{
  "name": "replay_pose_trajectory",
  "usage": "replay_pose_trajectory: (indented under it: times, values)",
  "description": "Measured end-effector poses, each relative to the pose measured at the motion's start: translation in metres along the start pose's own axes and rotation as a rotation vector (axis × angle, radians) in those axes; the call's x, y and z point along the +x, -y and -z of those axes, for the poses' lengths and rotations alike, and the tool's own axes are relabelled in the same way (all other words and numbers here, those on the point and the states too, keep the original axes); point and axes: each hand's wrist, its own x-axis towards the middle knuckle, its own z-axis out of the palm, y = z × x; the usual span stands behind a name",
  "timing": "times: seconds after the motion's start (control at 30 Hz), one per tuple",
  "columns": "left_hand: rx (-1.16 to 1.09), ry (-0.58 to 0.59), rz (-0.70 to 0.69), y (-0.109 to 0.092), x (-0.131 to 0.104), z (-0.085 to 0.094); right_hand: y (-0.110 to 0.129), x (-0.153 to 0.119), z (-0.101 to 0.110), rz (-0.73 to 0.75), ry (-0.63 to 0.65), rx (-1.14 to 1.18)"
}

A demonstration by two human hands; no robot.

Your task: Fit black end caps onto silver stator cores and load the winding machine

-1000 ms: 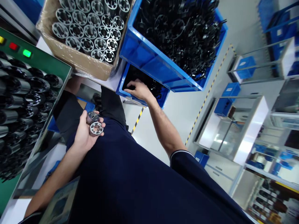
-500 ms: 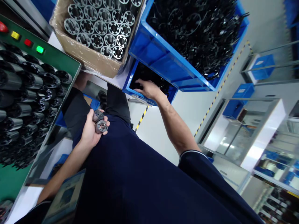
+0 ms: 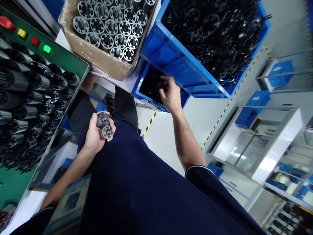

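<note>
The left hand (image 3: 96, 135), on the near left in front of the dark shirt (image 3: 129, 163), is closed around two metal cylinders (image 3: 102, 120), which lie side by side across the fingers; the slotted end of the nearer one faces up. The right hand (image 3: 173, 94) is farther off, over the small blue bin (image 3: 140, 83), its thumb and forefinger curled about a dark piece (image 3: 163, 86); whether it grips that piece cannot be told. Dark parts fill the small bin's shadowy inside. Just beyond, to the right, a large blue bin (image 3: 176, 63) is heaped with black parts (image 3: 220, 39). Left of the bins, a carton (image 3: 97, 58) stands on the white bench (image 3: 126, 85), packed with upright metal tubes (image 3: 111, 27) in rows. At the far left, a green panel (image 3: 66, 60) carries yellow, red and lit green buttons, and more cylinders (image 3: 16, 111) lie in rows beside it
</note>
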Motion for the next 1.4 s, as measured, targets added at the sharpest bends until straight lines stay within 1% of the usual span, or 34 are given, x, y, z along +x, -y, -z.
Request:
replay_pose_trajectory:
  times: [0.07, 0.13, 0.17, 0.2, 0.27, 0.33, 0.37, 0.43, 0.5, 0.53, 0.7, 0.83, 0.87, 0.93, 1.0, 1.07, 1.13, 1.23, 1.33, 1.4]
  values:
    - [-0.008, 0.048, -0.028, -0.003, -0.006, -0.008, 0.022, -0.017, 0.004, 0.102, -0.126, 0.122]
    - [0.009, 0.128, -0.083, -0.006, -0.012, -0.018, 0.055, -0.039, 0.009, 0.193, -0.178, 0.288]
    - [0.029, 0.182, -0.125, -0.008, -0.015, -0.023, 0.075, -0.051, 0.012, 0.221, -0.153, 0.375]
    - [0.049, 0.23, -0.173, -0.01, -0.019, -0.028, 0.094, -0.061, 0.016, 0.244, -0.1, 0.46]
    - [0.077, 0.295, -0.257, -0.012, -0.026, -0.035, 0.131, -0.079, 0.02, 0.293, -0.026, 0.588]
    - [0.082, 0.302, -0.287, -0.013, -0.034, -0.039, 0.158, -0.088, 0.021, 0.36, -0.013, 0.634]
    - [0.078, 0.279, -0.285, -0.013, -0.038, -0.039, 0.168, -0.089, 0.02, 0.387, -0.024, 0.634]
    - [0.07, 0.219, -0.268, -0.012, -0.046, -0.037, 0.179, -0.089, 0.016, 0.416, -0.061, 0.629]
    - [0.065, 0.169, -0.273, -0.01, -0.052, -0.035, 0.185, -0.088, 0.012, 0.411, -0.097, 0.622]
    - [0.073, 0.17, -0.295, -0.009, -0.054, -0.034, 0.186, -0.088, 0.011, 0.405, -0.11, 0.612]
    - [0.169, 0.236, -0.469, -0.007, -0.054, -0.034, 0.193, -0.093, 0.009, 0.411, -0.143, 0.619]
    - [0.228, 0.19, -0.595, -0.008, -0.051, -0.034, 0.198, -0.098, 0.006, 0.436, -0.186, 0.696]
    - [0.243, 0.177, -0.607, -0.007, -0.051, -0.033, 0.198, -0.1, 0.004, 0.448, -0.194, 0.721]
    - [0.27, 0.185, -0.58, -0.007, -0.052, -0.031, 0.197, -0.103, -0.002, 0.464, -0.22, 0.716]
    - [0.316, 0.249, -0.523, -0.007, -0.054, -0.029, 0.194, -0.106, -0.009, 0.467, -0.248, 0.65]
    - [0.366, 0.315, -0.514, -0.007, -0.055, -0.028, 0.191, -0.108, -0.014, 0.46, -0.267, 0.628]
    - [0.366, 0.332, -0.567, -0.008, -0.055, -0.03, 0.19, -0.108, -0.014, 0.444, -0.22, 0.686]
    - [0.292, 0.354, -0.653, -0.007, -0.047, -0.032, 0.188, -0.104, 0.0, 0.411, -0.049, 0.734]
    - [0.211, 0.387, -0.675, -0.005, -0.03, -0.033, 0.179, -0.097, 0.02, 0.344, 0.164, 0.653]
    - [0.116, 0.362, -0.657, -0.005, -0.02, -0.032, 0.171, -0.092, 0.03, 0.305, 0.263, 0.568]
